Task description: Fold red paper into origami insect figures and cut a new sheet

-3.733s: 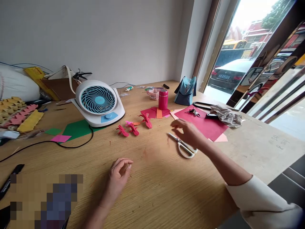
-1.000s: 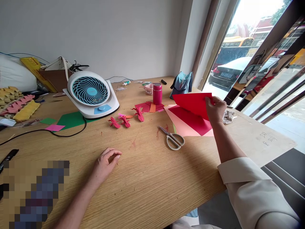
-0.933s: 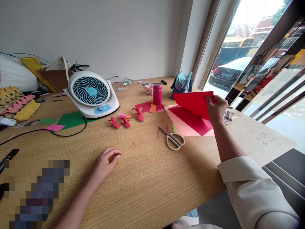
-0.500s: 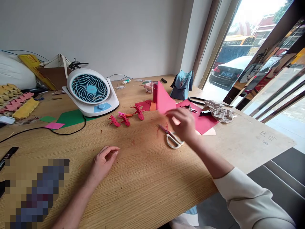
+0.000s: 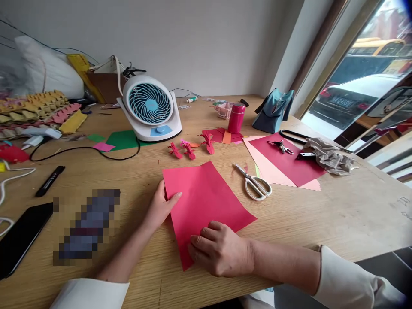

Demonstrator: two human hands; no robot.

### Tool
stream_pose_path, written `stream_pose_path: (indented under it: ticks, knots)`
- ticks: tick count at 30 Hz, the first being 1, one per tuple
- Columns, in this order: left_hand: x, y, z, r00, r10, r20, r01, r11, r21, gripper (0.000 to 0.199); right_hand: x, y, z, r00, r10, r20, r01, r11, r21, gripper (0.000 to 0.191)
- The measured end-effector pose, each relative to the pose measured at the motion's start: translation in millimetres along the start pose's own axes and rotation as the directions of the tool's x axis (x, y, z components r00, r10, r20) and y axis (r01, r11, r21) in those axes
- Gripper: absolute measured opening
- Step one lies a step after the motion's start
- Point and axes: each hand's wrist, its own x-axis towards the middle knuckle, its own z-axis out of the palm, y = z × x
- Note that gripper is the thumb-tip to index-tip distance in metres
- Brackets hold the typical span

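Observation:
A sheet of red paper (image 5: 206, 193) lies between my hands, its left edge raised a little off the wooden table. My left hand (image 5: 162, 206) grips that left edge, thumb on top and fingers underneath. At the lower edge, my right hand (image 5: 222, 249) has its fingers curled onto the paper near the bottom corner; its fingertips are partly hidden. White-handled scissors (image 5: 257, 188) rest to the right of the sheet, blades partly apart. Behind it stand several small folded red paper figures (image 5: 189, 150).
A white and blue fan (image 5: 151, 107) stands at the back left. Stacked red and peach sheets (image 5: 289, 165) with keys (image 5: 280, 146) and crumpled paper (image 5: 331, 156) lie to the right. A red flask (image 5: 236, 118) stands behind. A black marker (image 5: 50, 181) and phone (image 5: 24, 238) lie left.
My right hand has brought the red sheet from the back right down to the table's front. My left hand has taken hold of its left edge. The view has shifted.

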Motion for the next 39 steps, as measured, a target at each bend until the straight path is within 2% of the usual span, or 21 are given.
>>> stream_pose_path:
  ticks: [5,8,10,13,17,19,22,26,28,30,32,34,36,39]
  knots:
    - [-1,-1,-8.2,0.989,0.011,-0.149,0.043,0.935,0.353,0.049,-1,-1,-1,0.999,-0.005,0.052,0.003,1.000,0.031,0.015]
    - [2,-4,-16.7,0.981,0.017,-0.196,0.064,0.914,0.400,0.055,-4,11,-5,0.994,-0.008,0.106,0.004,0.999,0.038,0.016]
    - [5,-6,-24.3,0.983,-0.010,-0.181,0.070,0.943,0.326,0.056,-8,25,-9,0.987,0.010,0.160,-0.020,0.998,0.059,0.022]
    - [8,-4,-37.5,0.992,-0.109,-0.058,0.115,0.988,0.107,0.057,-18,52,-16,0.965,0.062,0.254,-0.106,0.981,0.164,0.029]
    - [7,5,-52.1,0.951,-0.281,0.127,0.291,0.954,-0.067,0.067,-34,85,-26,0.924,0.229,0.305,-0.311,0.916,0.255,0.045]
    - [6,9,-55.9,0.939,-0.303,0.165,0.319,0.945,-0.078,0.069,-39,94,-29,0.900,0.308,0.309,-0.406,0.849,0.338,0.049]
    - [4,11,-58.2,0.928,-0.317,0.196,0.336,0.939,-0.072,0.066,-41,98,-29,0.881,0.332,0.337,-0.467,0.719,0.514,0.040]
    - [2,13,-59.1,0.906,-0.316,0.281,0.363,0.923,-0.131,0.063,-43,95,-22,0.842,0.409,0.351,-0.520,0.448,0.727,0.015]
    - [3,11,-58.4,0.914,-0.306,0.265,0.348,0.928,-0.129,0.064,-45,93,-18,0.811,0.447,0.378,-0.539,0.315,0.781,0.017]
    - [5,5,-56.4,0.944,-0.275,0.180,0.290,0.955,-0.061,0.062,-46,91,-15,0.791,0.454,0.410,-0.558,0.261,0.788,0.017]
    - [7,-3,-53.2,0.977,-0.215,0.008,0.211,0.967,0.143,0.059,-46,90,-14,0.792,0.432,0.431,-0.578,0.306,0.756,0.007]
    - [9,-12,-49.6,0.984,-0.123,-0.128,0.163,0.912,0.376,0.062,-43,89,-15,0.807,0.394,0.440,-0.581,0.395,0.711,0.013]
    - [9,-20,-46.4,0.986,-0.044,-0.160,0.114,0.879,0.463,0.070,-41,90,-16,0.822,0.370,0.433,-0.568,0.488,0.662,0.024]
    - [9,-23,-42.7,0.986,0.020,-0.168,0.064,0.874,0.481,0.085,-41,94,-16,0.842,0.367,0.395,-0.539,0.591,0.600,0.029]
